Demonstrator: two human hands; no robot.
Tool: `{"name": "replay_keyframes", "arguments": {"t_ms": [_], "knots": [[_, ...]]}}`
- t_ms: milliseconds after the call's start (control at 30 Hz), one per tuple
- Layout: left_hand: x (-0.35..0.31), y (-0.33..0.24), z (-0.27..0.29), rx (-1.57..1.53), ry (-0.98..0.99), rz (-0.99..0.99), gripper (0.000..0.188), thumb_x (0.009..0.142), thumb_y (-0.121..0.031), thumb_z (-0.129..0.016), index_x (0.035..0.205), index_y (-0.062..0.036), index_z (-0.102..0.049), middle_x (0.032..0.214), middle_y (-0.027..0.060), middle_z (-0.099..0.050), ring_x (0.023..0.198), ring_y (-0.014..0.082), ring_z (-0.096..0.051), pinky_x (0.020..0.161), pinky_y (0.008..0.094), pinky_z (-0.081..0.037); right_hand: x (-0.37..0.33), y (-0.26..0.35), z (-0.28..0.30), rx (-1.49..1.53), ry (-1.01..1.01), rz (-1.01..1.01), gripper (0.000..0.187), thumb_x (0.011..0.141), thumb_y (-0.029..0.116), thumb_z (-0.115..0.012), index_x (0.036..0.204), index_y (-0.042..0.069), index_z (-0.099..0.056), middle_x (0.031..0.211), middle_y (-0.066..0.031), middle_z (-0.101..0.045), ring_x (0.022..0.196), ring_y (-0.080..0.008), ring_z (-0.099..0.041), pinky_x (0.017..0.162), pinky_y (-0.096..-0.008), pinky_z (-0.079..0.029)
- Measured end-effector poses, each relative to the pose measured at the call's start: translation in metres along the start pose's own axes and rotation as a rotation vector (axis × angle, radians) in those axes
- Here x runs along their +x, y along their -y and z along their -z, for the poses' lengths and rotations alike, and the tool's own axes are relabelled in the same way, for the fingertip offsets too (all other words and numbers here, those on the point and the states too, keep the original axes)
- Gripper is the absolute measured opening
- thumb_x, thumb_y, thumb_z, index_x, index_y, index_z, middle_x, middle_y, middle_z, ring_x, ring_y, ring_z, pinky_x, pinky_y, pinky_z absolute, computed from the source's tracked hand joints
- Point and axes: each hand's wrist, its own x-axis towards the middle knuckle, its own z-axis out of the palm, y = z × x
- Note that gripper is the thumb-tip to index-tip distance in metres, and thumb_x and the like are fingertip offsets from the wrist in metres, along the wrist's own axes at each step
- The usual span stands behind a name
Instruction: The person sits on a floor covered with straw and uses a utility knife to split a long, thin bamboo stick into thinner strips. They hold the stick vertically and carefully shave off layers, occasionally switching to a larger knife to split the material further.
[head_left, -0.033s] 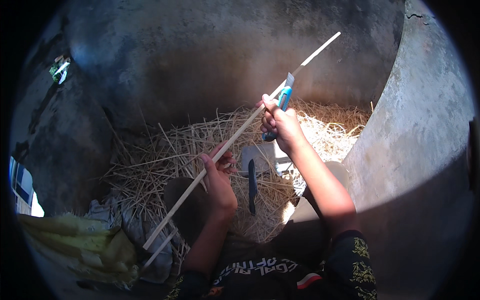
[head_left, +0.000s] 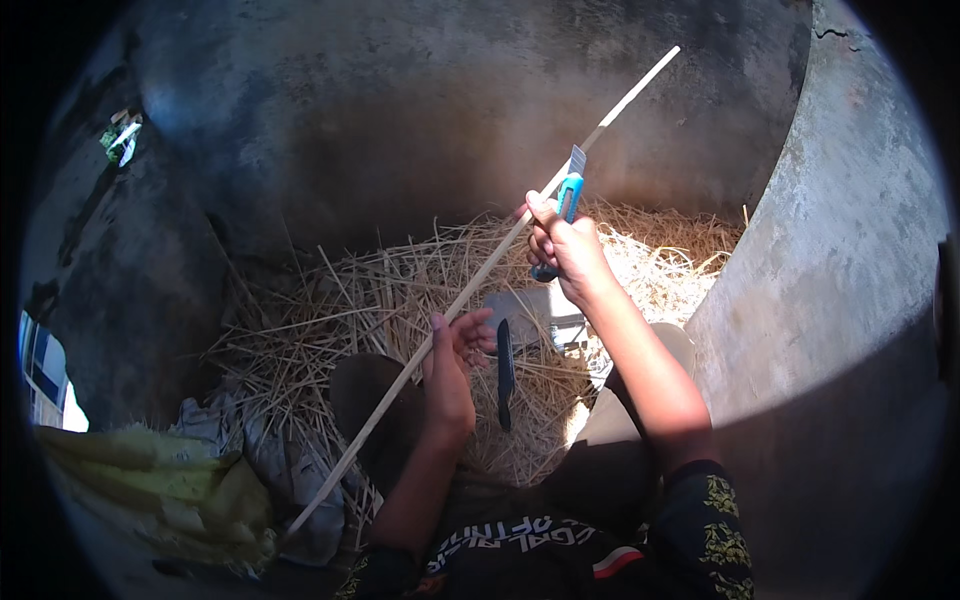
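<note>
A long, thin, pale wooden stick (head_left: pixel 487 268) slants from the lower left to the upper right. My right hand (head_left: pixel 572 250) grips a turquoise utility knife (head_left: pixel 568 198), its blade out and up beside the stick. Thumb and fingers of that hand also pinch the stick. My left hand (head_left: pixel 455 355) is open lower down, fingers spread, with the stick running along its thumb side. The stick's bottom end comes down over grey cloth, where its exact tip is hard to make out.
Cut strips and shavings (head_left: pixel 330 320) cover the ground. A grey block (head_left: pixel 525 312) and a dark, narrow, curved blade-like thing (head_left: pixel 505 375) lie between my knees. A yellowish sack (head_left: pixel 160 490) is at the lower left. A curved concrete wall (head_left: pixel 400 120) surrounds me.
The stick's upper end has risen and its lower part has shifted right. My left hand has moved up and right, its fingers spreading. The right hand stays nearly in place.
</note>
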Motion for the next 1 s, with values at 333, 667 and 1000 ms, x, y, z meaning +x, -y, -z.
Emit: {"name": "replay_keyframes", "arguments": {"t_ms": [333,667,1000], "knots": [[-0.061,-0.052,0.007,1.797,-0.287,-0.822,0.034,0.098,-0.033,-0.057,0.107,-0.0013,-0.066,0.074,0.0086,-0.061,0.071,0.0215,-0.058,0.070,0.0323,-0.045,0.001,0.002,0.027,0.003,0.105,-0.081,0.032,0.093,0.032,-0.070,0.093,0.001,-0.065,0.051,0.0082,-0.038,0.042,-0.0036,-0.035,0.045,-0.0229,-0.032],[-0.063,0.012,0.069,0.596,0.025,0.170,0.038,0.105,-0.041,-0.045,0.089,-0.0076,-0.053,0.063,-0.0049,-0.042,0.050,0.0045,-0.037,0.047,0.0213,-0.030,-0.001,-0.014,0.022,-0.882,0.066,0.331,0.058,0.095,0.058,-0.053,0.082,0.004,-0.069,0.055,-0.0097,-0.053,0.056,-0.0260,-0.056,0.059,-0.0376,-0.046],[-0.051,0.013,0.068,0.134,-0.042,0.334,0.039,0.107,-0.042,-0.040,0.080,-0.0142,-0.040,0.057,-0.0067,-0.025,0.043,0.0034,-0.021,0.040,0.0235,-0.016,-0.010,-0.083,-0.016,-1.220,0.181,0.242,0.030,0.075,0.036,-0.067,0.080,0.007,-0.069,0.068,-0.0152,-0.066,0.069,-0.0353,-0.067,0.068,-0.0452,-0.053]]}}
